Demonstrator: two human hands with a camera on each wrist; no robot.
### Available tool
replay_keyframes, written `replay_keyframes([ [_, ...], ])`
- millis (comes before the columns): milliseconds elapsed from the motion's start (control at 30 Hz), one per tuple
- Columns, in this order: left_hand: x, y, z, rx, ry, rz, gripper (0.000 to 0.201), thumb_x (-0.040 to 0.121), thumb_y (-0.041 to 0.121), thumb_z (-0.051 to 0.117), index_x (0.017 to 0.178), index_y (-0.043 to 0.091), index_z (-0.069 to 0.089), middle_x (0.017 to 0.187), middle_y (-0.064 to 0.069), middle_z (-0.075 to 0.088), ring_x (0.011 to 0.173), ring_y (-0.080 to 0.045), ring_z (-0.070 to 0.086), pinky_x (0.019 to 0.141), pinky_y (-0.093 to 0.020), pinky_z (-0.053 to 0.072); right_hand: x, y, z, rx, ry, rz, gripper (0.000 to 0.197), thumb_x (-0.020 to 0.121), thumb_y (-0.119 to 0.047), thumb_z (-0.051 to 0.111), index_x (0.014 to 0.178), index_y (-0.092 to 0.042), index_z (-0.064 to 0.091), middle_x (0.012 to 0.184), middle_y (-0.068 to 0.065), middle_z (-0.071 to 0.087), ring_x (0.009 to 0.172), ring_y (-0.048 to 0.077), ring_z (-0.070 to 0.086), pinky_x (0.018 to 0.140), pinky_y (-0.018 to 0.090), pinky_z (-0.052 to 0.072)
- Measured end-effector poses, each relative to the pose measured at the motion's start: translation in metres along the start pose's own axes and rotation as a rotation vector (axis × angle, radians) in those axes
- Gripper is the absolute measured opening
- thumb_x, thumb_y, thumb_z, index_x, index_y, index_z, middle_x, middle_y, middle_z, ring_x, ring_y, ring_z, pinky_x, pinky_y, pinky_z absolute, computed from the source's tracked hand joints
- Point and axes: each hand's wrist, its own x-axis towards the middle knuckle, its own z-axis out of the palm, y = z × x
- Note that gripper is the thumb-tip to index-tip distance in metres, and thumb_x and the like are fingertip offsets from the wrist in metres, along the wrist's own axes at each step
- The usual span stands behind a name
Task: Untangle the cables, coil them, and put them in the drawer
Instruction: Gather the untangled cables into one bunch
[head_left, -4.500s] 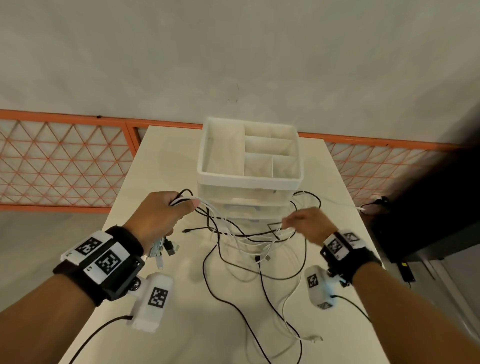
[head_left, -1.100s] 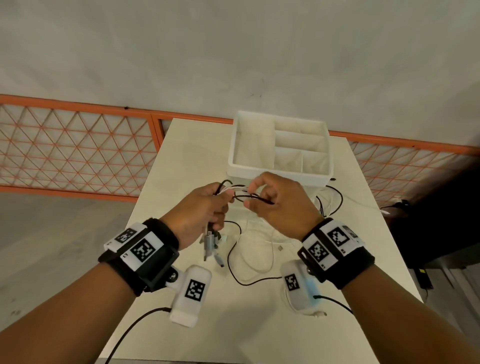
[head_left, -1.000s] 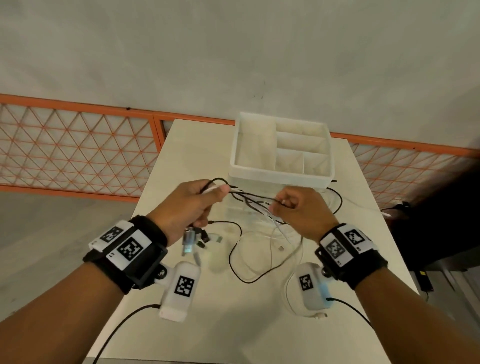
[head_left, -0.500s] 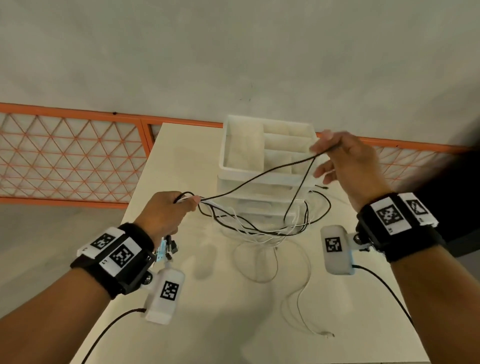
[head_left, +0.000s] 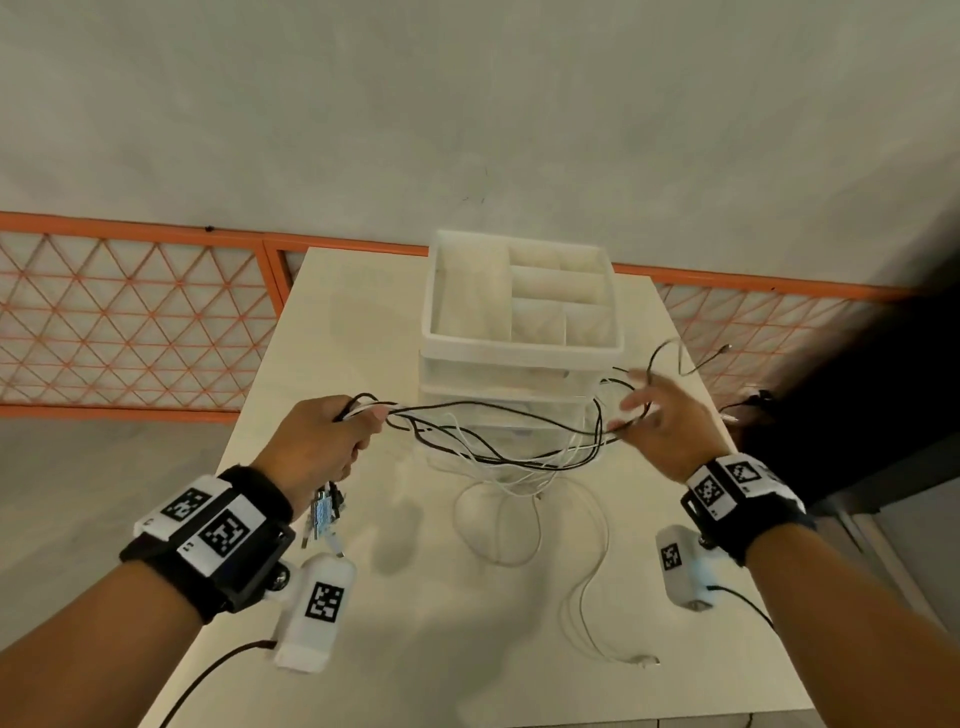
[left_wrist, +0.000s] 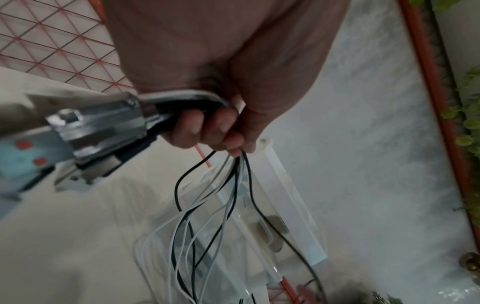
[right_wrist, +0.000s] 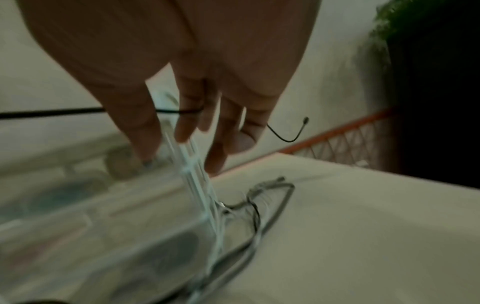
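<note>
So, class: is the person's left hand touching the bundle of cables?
Touching. The left wrist view shows the left hand with fingers curled around the cables, which emerge from below the fist; the head view agrees.

Pale cream table (head_left: 363, 322) is standing in centre frame, its far end reaching toward a plain grey-white wall (head_left: 467, 93) filling the upper half. Orange lattice railing (head_left: 130, 322) is running along the wall base, at mid-left and mid-right. Grey floor (head_left: 104, 493) is showing at lower left. Dark blurred mass (head_left: 883, 405) is occupying the right edge. Soft shadows are falling on the tabletop; lighting is even.
</note>
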Motion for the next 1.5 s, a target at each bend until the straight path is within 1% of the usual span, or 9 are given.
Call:
replay_keyframes([
  [100,-0.002,-0.005,0.004,0.021,-0.017,-0.036,0.025,0.094,0.024,0.065,0.083,0.002,0.061,0.069,-0.007,0.032,0.051,-0.016,0.024,0.041,-0.022,0.025,-0.01,0.026,0.028,-0.172,-0.3,0.2,0.039,0.081,-0.024,0.08,0.116,-0.026,0.063,0.145,-0.002,0.055,0.117,0.023,0.06,0.104,0.033,0.044],
  [200,-0.004,-0.006,0.01,0.034,0.006,-0.051,0.028,0.095,0.027,0.063,0.082,0.002,0.06,0.069,-0.007,0.032,0.053,-0.018,0.024,0.043,-0.023,0.026,-0.027,0.022,0.046,-0.211,-0.299,0.213,0.049,0.082,-0.017,0.07,0.127,-0.031,0.057,0.134,0.0,0.062,0.115,0.025,0.06,0.1,0.035,0.048],
  [333,-0.005,0.0,0.015,-0.041,0.049,-0.049,0.024,0.097,0.026,0.059,0.084,0.006,0.055,0.061,-0.001,0.027,0.05,-0.017,0.021,0.043,-0.025,0.024,-0.058,0.006,0.087,-0.288,-0.384,0.015,0.035,0.077,-0.015,0.057,0.086,-0.049,0.058,0.098,-0.014,0.064,0.092,0.015,0.062,0.091,0.035,0.054],
  [433,-0.006,0.008,0.015,-0.08,0.008,-0.034,0.021,0.098,0.025,0.057,0.086,0.009,0.051,0.06,0.0,0.028,0.05,-0.015,0.02,0.044,-0.025,0.022,-0.074,0.002,0.117,-0.534,-0.611,-0.099,0.054,0.083,-0.012,0.058,0.123,-0.048,0.059,0.126,-0.009,0.048,0.114,0.024,0.058,0.099,0.034,0.048],
  [633,-0.012,0.019,0.01,-0.101,-0.113,0.007,0.022,0.101,0.021,0.053,0.084,0.007,0.055,0.064,-0.004,0.056,0.051,-0.015,0.043,0.048,-0.026,0.034,-0.06,-0.03,0.099,-0.406,-0.493,-0.16,0.018,0.084,-0.015,0.066,0.087,-0.031,0.059,0.109,-0.016,0.061,0.096,0.015,0.063,0.088,0.035,0.053],
  [800,-0.015,0.022,0.015,-0.137,-0.215,0.069,0.027,0.101,0.021,0.051,0.109,-0.002,0.062,0.102,-0.015,0.076,0.094,-0.026,0.072,0.083,-0.035,0.053,-0.054,-0.108,0.045,0.096,-0.339,-0.381,0.007,0.089,-0.017,0.074,0.088,-0.022,0.08,0.081,-0.017,0.071,0.065,-0.011,0.058,0.067,0.006,0.039],
  [933,-0.026,0.031,0.028,-0.229,-0.301,0.129,0.02,0.102,0.025,0.048,0.093,0.01,0.057,0.068,-0.005,0.065,0.084,-0.028,0.073,0.071,-0.025,0.055,-0.05,-0.145,0.03,0.28,-0.179,-0.423,0.006,0.088,-0.018,0.075,0.086,-0.02,0.081,0.063,-0.024,0.068,0.05,-0.001,0.053,0.058,0.008,0.041],
  [1300,-0.021,0.012,0.01,-0.125,-0.228,0.116,0.025,0.103,0.024,0.049,0.083,0.011,0.042,0.057,0.008,0.035,0.051,-0.012,0.029,0.053,-0.029,0.035,0.008,-0.069,-0.011,0.319,0.366,-0.022,0.014,0.083,-0.047,0.074,0.073,-0.039,0.069,0.083,-0.008,0.071,0.079,0.022,0.07,0.081,0.042,0.059],
  [1500,-0.021,0.03,0.0,-0.096,-0.206,0.134,0.029,0.093,0.033,0.063,0.085,0.009,0.05,0.057,0.004,0.027,0.053,-0.014,0.019,0.047,-0.026,0.021,0.016,-0.001,0.015,0.165,-0.123,0.522,0.046,0.093,-0.053,0.059,0.104,-0.009,0.068,0.072,0.01,0.066,0.055,0.026,0.057,0.052,0.03,0.044],
])
